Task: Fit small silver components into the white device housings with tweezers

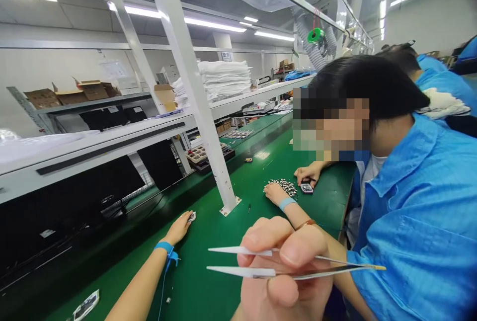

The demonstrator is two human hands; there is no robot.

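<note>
My left hand (178, 230), with a blue wrist strap, reaches out over the green bench. Its fingers close on a small white-edged part (192, 216), most of which they cover. Close to the camera, my right hand (286, 261) grips a pair of tweezers (261, 272) between thumb and fingers. The tweezers' two white tips point left and stand apart, with nothing between them. A flat white-framed device (86, 305) lies at the lower left, and a tiny white piece (169, 300) rests below my left wrist.
To the right a co-worker in a blue jacket (417, 211) leans over the bench (208, 281). Their hands are by a pile of small parts (283, 187) and another white-framed device (306, 188). A white post (201, 102) rises from the bench; a compartment tray (208, 154) stands behind it.
</note>
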